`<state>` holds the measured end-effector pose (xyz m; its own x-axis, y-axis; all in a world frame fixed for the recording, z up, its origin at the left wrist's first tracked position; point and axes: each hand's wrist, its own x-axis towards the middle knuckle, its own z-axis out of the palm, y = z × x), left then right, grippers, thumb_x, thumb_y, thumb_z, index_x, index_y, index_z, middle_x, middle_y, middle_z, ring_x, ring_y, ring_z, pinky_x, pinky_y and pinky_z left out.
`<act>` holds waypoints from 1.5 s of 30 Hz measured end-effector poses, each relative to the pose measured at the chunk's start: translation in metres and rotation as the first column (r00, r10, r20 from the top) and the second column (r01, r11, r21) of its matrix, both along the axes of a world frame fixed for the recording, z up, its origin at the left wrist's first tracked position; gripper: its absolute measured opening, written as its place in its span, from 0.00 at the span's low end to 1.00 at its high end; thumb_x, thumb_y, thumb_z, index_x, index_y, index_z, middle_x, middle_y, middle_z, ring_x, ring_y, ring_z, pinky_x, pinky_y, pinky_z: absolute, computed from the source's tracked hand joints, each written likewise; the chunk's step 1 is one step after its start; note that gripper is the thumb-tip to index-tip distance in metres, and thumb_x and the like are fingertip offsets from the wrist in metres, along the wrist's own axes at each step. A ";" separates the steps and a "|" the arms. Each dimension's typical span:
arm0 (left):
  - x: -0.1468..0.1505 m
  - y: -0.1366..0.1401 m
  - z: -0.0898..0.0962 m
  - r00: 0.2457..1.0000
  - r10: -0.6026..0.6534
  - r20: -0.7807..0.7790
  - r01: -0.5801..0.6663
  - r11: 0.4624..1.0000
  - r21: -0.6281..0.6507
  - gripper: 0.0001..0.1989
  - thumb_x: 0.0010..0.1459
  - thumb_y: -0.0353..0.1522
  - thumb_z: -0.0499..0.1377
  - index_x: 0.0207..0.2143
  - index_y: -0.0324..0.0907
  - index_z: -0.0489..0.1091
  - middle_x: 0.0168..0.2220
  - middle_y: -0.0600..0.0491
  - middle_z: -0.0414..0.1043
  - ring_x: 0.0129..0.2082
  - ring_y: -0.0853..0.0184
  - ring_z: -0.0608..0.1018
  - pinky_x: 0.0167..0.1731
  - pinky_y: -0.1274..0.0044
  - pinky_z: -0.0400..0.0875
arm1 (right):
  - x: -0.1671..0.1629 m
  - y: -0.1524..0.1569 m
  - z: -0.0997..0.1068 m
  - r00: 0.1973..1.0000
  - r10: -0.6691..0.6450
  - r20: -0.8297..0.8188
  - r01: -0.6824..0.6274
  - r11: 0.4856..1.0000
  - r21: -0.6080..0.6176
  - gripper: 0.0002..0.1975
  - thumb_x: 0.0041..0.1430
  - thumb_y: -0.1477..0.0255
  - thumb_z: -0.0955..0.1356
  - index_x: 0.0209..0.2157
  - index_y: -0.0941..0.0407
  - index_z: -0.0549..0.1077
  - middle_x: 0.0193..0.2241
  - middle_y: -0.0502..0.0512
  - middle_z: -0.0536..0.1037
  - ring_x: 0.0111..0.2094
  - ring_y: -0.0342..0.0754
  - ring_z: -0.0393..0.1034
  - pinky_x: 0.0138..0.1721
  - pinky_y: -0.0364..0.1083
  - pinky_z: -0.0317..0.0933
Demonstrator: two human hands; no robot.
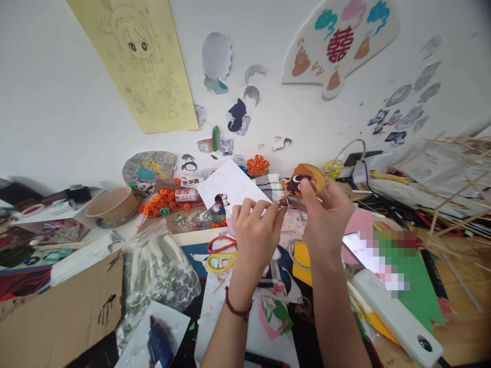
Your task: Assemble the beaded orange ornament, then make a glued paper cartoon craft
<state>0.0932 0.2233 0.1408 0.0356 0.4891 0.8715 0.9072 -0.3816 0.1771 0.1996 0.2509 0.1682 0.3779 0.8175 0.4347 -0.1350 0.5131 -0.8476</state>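
Held up in my right hand (326,217) is a round orange-and-brown cartoon cutout (312,174) with a big-eyed character on it, gripped between thumb and fingers. My left hand (255,227), with a dark red cord bracelet (238,309) at the wrist, is closed beside it. Its fingertips meet a small brown piece just below the cutout; what they pinch is too small to make out. Behind the left hand is a white paper sheet (230,179) with faint drawings. Scissors (221,262) with red and yellow handles lie left of my left wrist.
Left of my arms are a cardboard piece (65,306) and a clear plastic bag (161,271). On the right lie a phone (360,248), a long white device (397,317), green paper (418,301) and thin sticks (456,199). Orange flowers (163,202) stand near the wall.
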 end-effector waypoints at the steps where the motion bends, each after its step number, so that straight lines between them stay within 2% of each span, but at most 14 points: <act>1: 0.000 0.001 -0.001 1.000 0.005 -0.007 -0.005 1.000 -0.004 0.05 0.63 0.33 0.60 0.35 0.43 0.75 0.29 0.53 0.76 0.31 0.63 0.68 0.33 0.69 0.54 | 0.001 0.000 0.000 1.000 0.002 -0.011 -0.002 1.000 -0.008 0.10 0.57 0.63 0.72 0.38 0.53 0.76 0.35 0.55 0.79 0.36 0.53 0.77 0.35 0.52 0.76; 5: 0.000 0.002 -0.002 1.000 0.028 -0.010 -0.028 0.999 -0.027 0.05 0.63 0.34 0.60 0.38 0.43 0.75 0.29 0.52 0.76 0.31 0.63 0.68 0.32 0.69 0.53 | 0.001 0.000 0.001 0.998 0.044 -0.051 -0.046 0.998 -0.037 0.10 0.57 0.63 0.72 0.38 0.53 0.77 0.35 0.54 0.79 0.34 0.52 0.77 0.34 0.51 0.76; 9: 0.002 0.003 -0.005 0.998 0.058 0.013 -0.057 0.996 -0.068 0.08 0.61 0.37 0.62 0.34 0.42 0.74 0.26 0.52 0.74 0.30 0.63 0.68 0.31 0.70 0.54 | -0.003 -0.003 0.002 0.996 0.069 -0.062 -0.072 0.996 -0.048 0.10 0.57 0.63 0.72 0.38 0.53 0.77 0.35 0.54 0.78 0.34 0.51 0.77 0.31 0.49 0.76; 13: 0.005 0.003 -0.008 0.993 0.103 0.054 -0.096 0.990 -0.107 0.07 0.62 0.34 0.62 0.31 0.42 0.73 0.25 0.52 0.73 0.28 0.64 0.67 0.30 0.71 0.55 | -0.008 -0.004 0.001 0.994 0.106 -0.032 -0.107 0.994 -0.034 0.10 0.58 0.63 0.72 0.39 0.53 0.76 0.35 0.54 0.79 0.34 0.50 0.78 0.33 0.48 0.76; 17: 0.005 0.004 -0.006 0.977 0.020 0.211 0.032 0.970 -0.241 0.01 0.59 0.30 0.63 0.34 0.44 0.75 0.25 0.55 0.75 0.28 0.66 0.70 0.29 0.74 0.57 | -0.007 -0.001 0.000 0.991 0.133 -0.009 -0.133 0.990 -0.040 0.11 0.59 0.63 0.71 0.40 0.53 0.76 0.36 0.55 0.80 0.32 0.50 0.79 0.30 0.47 0.75; 20: 0.003 0.006 -0.005 0.929 -0.018 0.369 0.144 0.937 -0.318 0.03 0.57 0.28 0.64 0.34 0.44 0.76 0.26 0.57 0.76 0.28 0.67 0.73 0.30 0.75 0.60 | -0.005 0.002 -0.002 0.985 0.168 -0.024 -0.169 0.984 -0.052 0.12 0.58 0.62 0.72 0.40 0.53 0.76 0.36 0.55 0.81 0.33 0.51 0.79 0.31 0.48 0.76; 25: 0.002 0.010 -0.008 0.929 0.037 0.368 0.113 0.919 -0.378 0.02 0.56 0.29 0.63 0.31 0.43 0.77 0.24 0.56 0.73 0.26 0.68 0.72 0.29 0.75 0.58 | -0.005 0.004 -0.004 0.967 0.240 -0.083 -0.247 0.966 -0.079 0.13 0.55 0.62 0.74 0.40 0.55 0.77 0.34 0.54 0.81 0.31 0.51 0.79 0.31 0.49 0.76; 27: 0.002 0.011 -0.009 0.911 0.029 0.412 0.144 0.913 -0.382 0.03 0.56 0.28 0.63 0.30 0.43 0.76 0.23 0.57 0.73 0.25 0.68 0.71 0.29 0.76 0.58 | -0.006 0.006 -0.005 0.964 0.245 -0.101 -0.254 0.963 -0.089 0.13 0.54 0.63 0.74 0.39 0.55 0.78 0.33 0.54 0.81 0.30 0.51 0.79 0.30 0.48 0.75; 31: 0.000 0.011 -0.007 0.823 -0.027 0.568 0.267 0.900 -0.344 0.01 0.55 0.29 0.62 0.30 0.42 0.73 0.24 0.58 0.73 0.27 0.70 0.72 0.30 0.77 0.59 | -0.006 0.009 -0.006 0.980 0.181 -0.076 -0.186 0.980 -0.064 0.11 0.54 0.64 0.74 0.37 0.55 0.78 0.33 0.53 0.80 0.31 0.50 0.78 0.31 0.48 0.75; 34: -0.003 0.010 -0.004 0.779 -0.058 0.624 0.332 0.883 -0.333 0.02 0.55 0.29 0.61 0.30 0.42 0.71 0.26 0.58 0.71 0.27 0.71 0.71 0.29 0.78 0.58 | -0.006 0.010 -0.006 0.988 0.153 -0.026 -0.154 0.988 -0.029 0.09 0.56 0.66 0.73 0.37 0.54 0.78 0.32 0.52 0.80 0.31 0.49 0.77 0.33 0.47 0.75; 40: -0.003 0.005 0.002 0.789 -0.052 0.613 0.338 0.869 -0.362 0.03 0.54 0.27 0.60 0.30 0.41 0.68 0.28 0.58 0.69 0.28 0.71 0.69 0.30 0.78 0.57 | -0.003 0.012 -0.010 0.993 0.069 0.092 -0.072 0.997 0.026 0.08 0.58 0.66 0.72 0.36 0.56 0.77 0.32 0.52 0.79 0.33 0.49 0.77 0.35 0.47 0.74; 45: -0.002 0.003 0.005 0.773 -0.057 0.632 0.385 0.833 -0.396 0.01 0.55 0.29 0.60 0.30 0.40 0.69 0.25 0.59 0.65 0.26 0.72 0.66 0.29 0.78 0.55 | -0.005 0.012 -0.010 0.987 -0.007 0.161 -0.005 0.997 0.074 0.07 0.59 0.66 0.72 0.34 0.56 0.76 0.30 0.52 0.80 0.32 0.48 0.77 0.33 0.45 0.74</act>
